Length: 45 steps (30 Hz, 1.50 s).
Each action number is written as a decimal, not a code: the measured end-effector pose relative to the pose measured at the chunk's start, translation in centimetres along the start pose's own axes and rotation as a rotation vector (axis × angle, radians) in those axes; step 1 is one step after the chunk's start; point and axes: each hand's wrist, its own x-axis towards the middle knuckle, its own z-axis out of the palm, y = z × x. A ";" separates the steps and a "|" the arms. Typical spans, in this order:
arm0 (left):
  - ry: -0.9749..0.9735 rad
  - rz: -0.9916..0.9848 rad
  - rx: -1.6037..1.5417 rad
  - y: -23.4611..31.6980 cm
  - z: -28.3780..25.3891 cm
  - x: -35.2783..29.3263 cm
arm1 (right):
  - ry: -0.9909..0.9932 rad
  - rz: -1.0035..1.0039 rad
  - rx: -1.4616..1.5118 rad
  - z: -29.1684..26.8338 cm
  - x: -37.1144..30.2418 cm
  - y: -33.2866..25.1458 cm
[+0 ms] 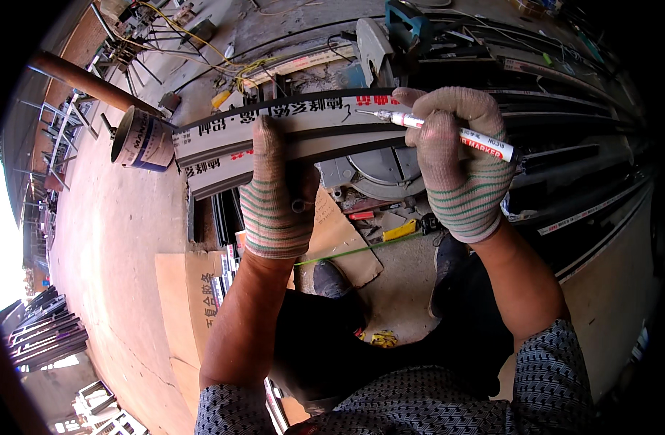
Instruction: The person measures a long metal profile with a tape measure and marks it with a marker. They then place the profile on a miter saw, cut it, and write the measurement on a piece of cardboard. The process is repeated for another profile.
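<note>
In a striped knit glove, my left hand (278,192) is wrapped round a dark metal profile (307,134) whose face carries printed white film. The thumb lies across the film and the other fingers go out of sight beneath. My right hand (463,167), gloved alike, grips a white marker pen (456,133) with a dark end. The pen's thin tip points left, just over the film near a small dark squiggle; whether it touches, I cannot tell. Under the profile stands a cutting saw (383,170) with a round grey base, its blade guard (376,51) rising beyond.
A white bucket (142,139) stands by the profile's left end. Long dark profiles (579,123) are stacked at the right. Flattened cardboard (179,304) lies at the left, and a yellow tool (400,230) rests on the floor near my feet. Yellow cable (245,71) trails across the far floor.
</note>
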 end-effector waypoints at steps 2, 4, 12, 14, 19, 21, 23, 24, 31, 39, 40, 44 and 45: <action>0.001 0.010 0.003 0.0 0.1 0.0 | 0.000 0.003 -0.035 -0.3 0.1 -0.1; 0.002 0.017 0.016 0.0 0.0 0.0 | 0.001 0.012 -0.037 -0.3 0.0 0.0; 0.005 0.035 0.040 0.0 -0.1 -0.1 | -0.004 0.034 -0.073 0.0 0.1 -0.2; 0.006 0.038 0.044 0.0 -0.1 -0.1 | -0.013 0.018 -0.077 0.1 0.1 -0.2; 0.008 0.049 0.054 0.0 -0.2 -0.1 | -0.024 0.044 -0.069 0.1 0.1 -0.4; 0.008 0.053 0.059 -0.1 -0.2 -0.1 | -0.025 0.065 -0.062 0.1 0.2 -0.6; 0.008 0.058 0.062 0.0 -0.3 -0.1 | -0.041 0.041 -0.057 0.0 0.1 -0.5; 0.009 0.059 0.064 0.0 -0.3 -0.1 | -0.049 0.029 -0.055 0.0 0.1 -0.5; 0.009 0.068 0.077 -0.1 -0.4 -0.2 | 0.008 0.031 -0.077 -0.2 0.1 -0.2; 0.008 0.076 0.088 -0.1 -0.6 -0.1 | 0.002 0.138 -0.050 0.1 -0.1 -1.0; 0.007 0.077 0.087 -0.1 -0.6 -0.1 | -0.014 0.132 -0.045 0.0 -0.1 -1.0; 0.002 0.079 0.091 -0.1 -0.6 -0.2 | -0.008 0.077 -0.030 -0.2 0.0 -0.4; 0.003 0.080 0.091 0.0 -0.7 -0.1 | 0.011 0.054 -0.029 -0.2 0.1 -0.3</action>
